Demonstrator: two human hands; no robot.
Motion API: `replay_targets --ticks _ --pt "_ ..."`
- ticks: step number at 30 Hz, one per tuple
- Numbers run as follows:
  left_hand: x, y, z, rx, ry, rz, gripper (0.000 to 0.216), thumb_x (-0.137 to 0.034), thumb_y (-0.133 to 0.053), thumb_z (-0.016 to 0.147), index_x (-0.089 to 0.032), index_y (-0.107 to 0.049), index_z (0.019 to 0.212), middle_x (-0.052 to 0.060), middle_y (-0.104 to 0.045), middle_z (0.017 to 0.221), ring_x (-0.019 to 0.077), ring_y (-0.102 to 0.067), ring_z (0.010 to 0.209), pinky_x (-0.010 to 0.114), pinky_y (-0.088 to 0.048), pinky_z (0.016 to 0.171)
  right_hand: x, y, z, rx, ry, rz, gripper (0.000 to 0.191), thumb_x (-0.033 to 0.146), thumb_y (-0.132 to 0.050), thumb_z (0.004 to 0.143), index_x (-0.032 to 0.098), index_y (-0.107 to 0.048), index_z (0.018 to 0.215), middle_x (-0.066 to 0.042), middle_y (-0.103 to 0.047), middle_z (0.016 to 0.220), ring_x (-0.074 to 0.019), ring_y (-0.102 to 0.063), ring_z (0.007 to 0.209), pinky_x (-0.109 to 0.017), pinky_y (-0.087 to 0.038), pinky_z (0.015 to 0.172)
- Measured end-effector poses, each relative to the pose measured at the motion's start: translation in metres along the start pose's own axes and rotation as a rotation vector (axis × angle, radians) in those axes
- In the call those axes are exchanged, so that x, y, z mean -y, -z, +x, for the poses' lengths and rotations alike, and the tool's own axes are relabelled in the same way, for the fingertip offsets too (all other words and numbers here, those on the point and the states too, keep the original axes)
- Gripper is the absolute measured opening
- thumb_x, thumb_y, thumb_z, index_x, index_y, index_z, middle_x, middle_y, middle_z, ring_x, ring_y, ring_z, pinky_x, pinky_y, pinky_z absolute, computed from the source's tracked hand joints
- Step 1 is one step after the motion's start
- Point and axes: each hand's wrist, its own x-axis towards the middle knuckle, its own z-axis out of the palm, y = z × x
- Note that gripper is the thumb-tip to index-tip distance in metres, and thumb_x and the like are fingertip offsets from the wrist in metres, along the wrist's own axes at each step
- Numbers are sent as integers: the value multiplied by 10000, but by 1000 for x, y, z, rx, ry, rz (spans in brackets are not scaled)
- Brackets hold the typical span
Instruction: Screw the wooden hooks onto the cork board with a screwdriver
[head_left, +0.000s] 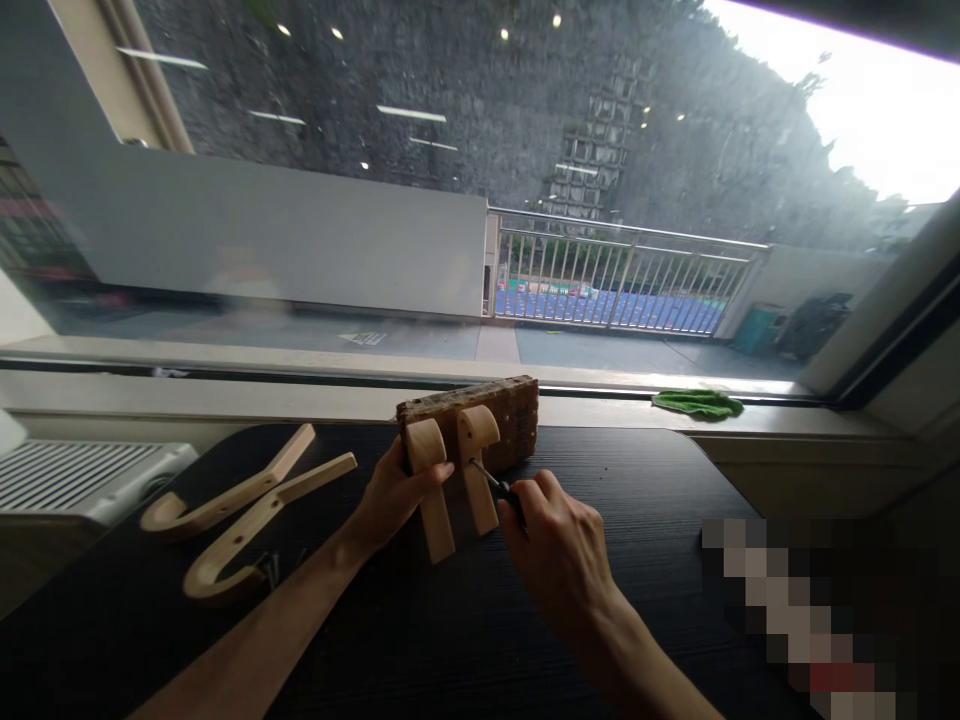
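in the head view, the only one we have, we see the left hand closed around the left end of a board, its thumb pressed across the left hook, while the right hand is wrapped snugly about a dark-handled screwdriver whose thin shaft meets the right hook near a hole. the board is tilted above the black table, and we cannot tell whether its lower edge rests there. we judge that the tip could slip and gouge the pale wood or jab the nearby left thumb if the push comes in slanted; the board could also twist, being gripped at one end only. its edge looks rough and splintery, its face brown and pitted, whereas the hooks are smooth, with rounded curls. two loose hooks lie to the left, bent like canes, with slim screws just beside them, which a sweeping forearm might scatter
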Motion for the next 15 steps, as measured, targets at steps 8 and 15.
replay_targets --ticks 8,15 --pt "-2 -2 -2 26 33 -17 470 -299 -706 649 -147 -562 1070 49 -651 893 254 -603 876 362 -477 762 -14 -5 7 127 -226 176 412 329 -284 934 192 -493 607 -6 -597 626 -119 -530 558 -254 -250 514" --pt "1 -2 -2 -24 12 53 445 -327 -695 653 -135 -589 1040 58 -660 900 273 -603 901 370 -473 769 -11 -1 3 104 -143 297 259 246 -516 803 259 -536 1061 18 -667 871 -148 -608 729 -238 -334 604"
